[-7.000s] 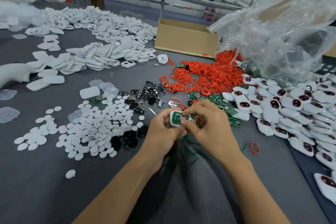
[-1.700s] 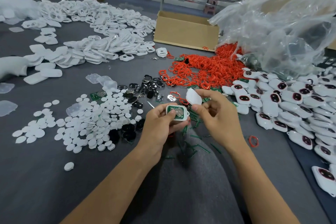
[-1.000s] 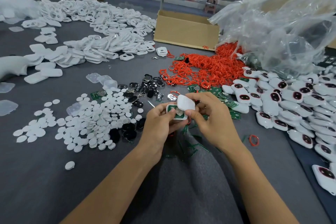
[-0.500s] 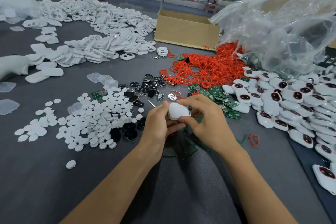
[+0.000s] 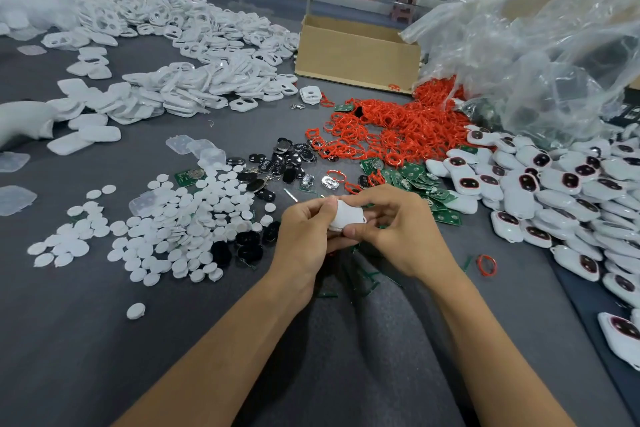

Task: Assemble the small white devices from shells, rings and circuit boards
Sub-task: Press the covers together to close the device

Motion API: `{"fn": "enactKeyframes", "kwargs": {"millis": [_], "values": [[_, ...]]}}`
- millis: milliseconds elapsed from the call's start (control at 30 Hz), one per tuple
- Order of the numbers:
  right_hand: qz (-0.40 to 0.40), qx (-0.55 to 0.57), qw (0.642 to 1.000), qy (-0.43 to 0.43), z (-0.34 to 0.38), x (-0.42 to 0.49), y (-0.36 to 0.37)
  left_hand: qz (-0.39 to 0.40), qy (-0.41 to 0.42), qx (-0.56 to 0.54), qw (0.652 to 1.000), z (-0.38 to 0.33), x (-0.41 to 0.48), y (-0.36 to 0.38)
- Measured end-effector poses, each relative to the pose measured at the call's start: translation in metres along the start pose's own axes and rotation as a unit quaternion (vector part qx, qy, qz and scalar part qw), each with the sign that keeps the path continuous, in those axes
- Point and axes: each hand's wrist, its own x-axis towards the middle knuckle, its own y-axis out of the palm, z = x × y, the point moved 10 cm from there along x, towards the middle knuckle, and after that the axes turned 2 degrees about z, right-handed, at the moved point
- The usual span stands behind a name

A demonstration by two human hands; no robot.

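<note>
Both hands hold one small white device [image 5: 345,216] over the grey table [image 5: 104,340]. My left hand [image 5: 304,236] grips its left side, thumb on top. My right hand [image 5: 398,229] pinches its right side, thumb along the near edge. A white cover hides the green board inside. Red rings [image 5: 391,128] are heaped behind the hands, green circuit boards [image 5: 426,184] lie to their right, and white shells [image 5: 194,80] are piled at the back left.
Assembled white devices [image 5: 554,191] cover the right side. White round discs [image 5: 166,229] and black parts [image 5: 287,163] lie to the left. A cardboard box [image 5: 356,52] and a large clear plastic bag [image 5: 536,38] stand at the back. A loose red ring [image 5: 486,265] lies near my right wrist.
My right hand brought a white cover onto the open shell with the green board in my left hand. The board is now covered and both hands squeeze the closed device.
</note>
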Motion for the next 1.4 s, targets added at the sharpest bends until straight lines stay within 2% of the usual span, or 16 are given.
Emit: {"fn": "enactKeyframes", "kwargs": {"millis": [133, 533, 633, 733, 867, 1033, 1167, 1300, 1400], "values": [[-0.006, -0.010, 1.000, 0.011, -0.003, 0.002, 0.002, -0.013, 0.004, 0.015, 1.000, -0.002, 0.000, -0.001], [-0.030, -0.116, 0.991, -0.065, 0.014, -0.001, 0.004, -0.068, 0.015, -0.038, 0.997, -0.002, -0.002, -0.012], [-0.041, -0.068, 0.994, -0.072, 0.014, -0.002, -0.001, -0.045, 0.025, -0.037, 0.998, -0.004, -0.001, -0.009], [-0.063, 0.023, 0.997, -0.025, 0.000, -0.001, -0.012, -0.003, 0.040, -0.026, 0.999, -0.006, -0.002, -0.001], [-0.011, 0.120, 0.991, 0.049, -0.019, 0.000, -0.008, 0.019, 0.066, -0.011, 0.998, -0.009, -0.005, 0.005], [0.030, 0.124, 0.990, 0.064, -0.023, -0.001, -0.005, 0.035, 0.071, -0.025, 0.997, -0.012, -0.005, 0.007], [0.006, 0.146, 0.988, 0.043, -0.019, 0.000, -0.011, 0.014, 0.082, -0.017, 0.996, -0.013, -0.004, 0.003], [-0.020, 0.143, 0.989, 0.035, -0.019, 0.001, -0.015, -0.014, 0.127, 0.051, 0.990, -0.018, -0.005, -0.002], [-0.026, 0.136, 0.990, 0.035, -0.020, 0.001, -0.015, -0.012, 0.114, 0.046, 0.992, -0.014, -0.005, -0.002]]}}
